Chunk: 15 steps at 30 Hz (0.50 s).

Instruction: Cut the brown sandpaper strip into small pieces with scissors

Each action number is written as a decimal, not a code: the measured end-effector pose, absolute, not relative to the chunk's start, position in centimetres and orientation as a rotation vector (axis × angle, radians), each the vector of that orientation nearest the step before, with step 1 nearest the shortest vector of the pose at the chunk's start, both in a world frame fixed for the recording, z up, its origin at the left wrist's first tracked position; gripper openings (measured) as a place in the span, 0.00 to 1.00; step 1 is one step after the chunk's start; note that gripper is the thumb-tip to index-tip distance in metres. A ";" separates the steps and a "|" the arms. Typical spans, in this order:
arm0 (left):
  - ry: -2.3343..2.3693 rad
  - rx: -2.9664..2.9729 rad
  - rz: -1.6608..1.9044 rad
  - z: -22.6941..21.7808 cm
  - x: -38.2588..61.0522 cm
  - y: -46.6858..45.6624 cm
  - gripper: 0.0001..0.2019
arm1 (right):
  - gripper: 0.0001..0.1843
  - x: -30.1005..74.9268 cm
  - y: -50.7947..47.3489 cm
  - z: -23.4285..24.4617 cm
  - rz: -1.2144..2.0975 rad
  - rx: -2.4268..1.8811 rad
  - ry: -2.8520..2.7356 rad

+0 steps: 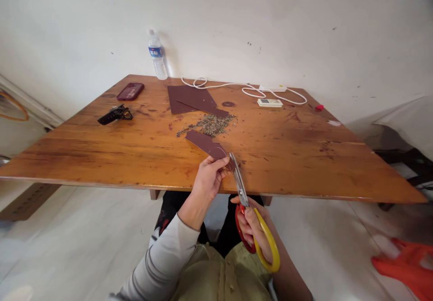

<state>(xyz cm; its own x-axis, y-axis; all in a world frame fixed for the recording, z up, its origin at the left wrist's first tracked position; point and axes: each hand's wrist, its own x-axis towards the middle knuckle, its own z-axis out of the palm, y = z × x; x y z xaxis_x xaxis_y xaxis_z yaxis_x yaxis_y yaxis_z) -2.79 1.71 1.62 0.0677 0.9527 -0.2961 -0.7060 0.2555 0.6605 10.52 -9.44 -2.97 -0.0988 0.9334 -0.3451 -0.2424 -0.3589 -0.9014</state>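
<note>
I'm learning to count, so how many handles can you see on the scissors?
2. The red handle and the yellow handle are side by side on the scissors, in the right hand, which hides part of them.

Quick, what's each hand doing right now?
Left hand: closed, pinching a brown sheet piece.
Right hand: closed, holding the scissors by their handles.
</note>
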 end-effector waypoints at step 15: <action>0.797 0.250 1.330 1.2 -2.7 1.9 0.19 | 0.37 8.4 -10.1 -5.5 1.493 -1.087 -1.010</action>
<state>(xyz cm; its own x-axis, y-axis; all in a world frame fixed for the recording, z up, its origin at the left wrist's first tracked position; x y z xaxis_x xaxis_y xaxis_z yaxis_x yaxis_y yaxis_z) -2.67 1.95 1.18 0.0255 0.9275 -0.3731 -0.7662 0.2578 0.5886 8.37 -10.07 -5.54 -0.1069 0.9844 -0.1397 -0.2366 -0.1617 -0.9581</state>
